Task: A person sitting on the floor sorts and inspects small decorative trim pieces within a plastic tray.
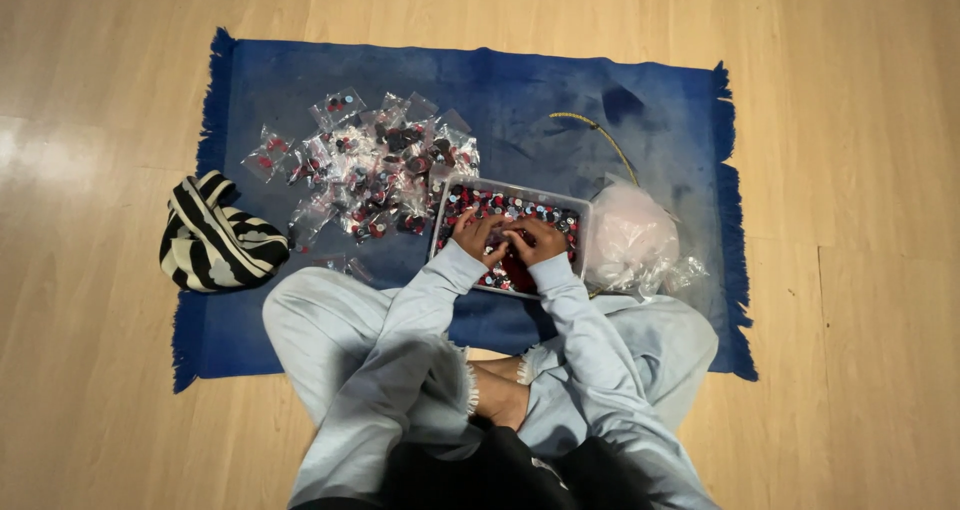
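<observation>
Tray [583, 232] of small red and black pieces [500, 206], on blue rug [560, 100], long axis left to right. Left hand [478, 236] and right hand [535, 240] inside, touching; fingers curled among pieces, exact pinch unclear. Filled small bags [370, 165] far left; crumpled plastic bag [630, 238] right.

Matt blue cloth rug [560, 100], glossy wood floor [860, 170]

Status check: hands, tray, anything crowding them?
Left hand and right hand both down in the tray, on small red and dark parts; grip unclear. Pile of filled clear bags left of tray, pink plastic bag right. Nothing blocking.
</observation>
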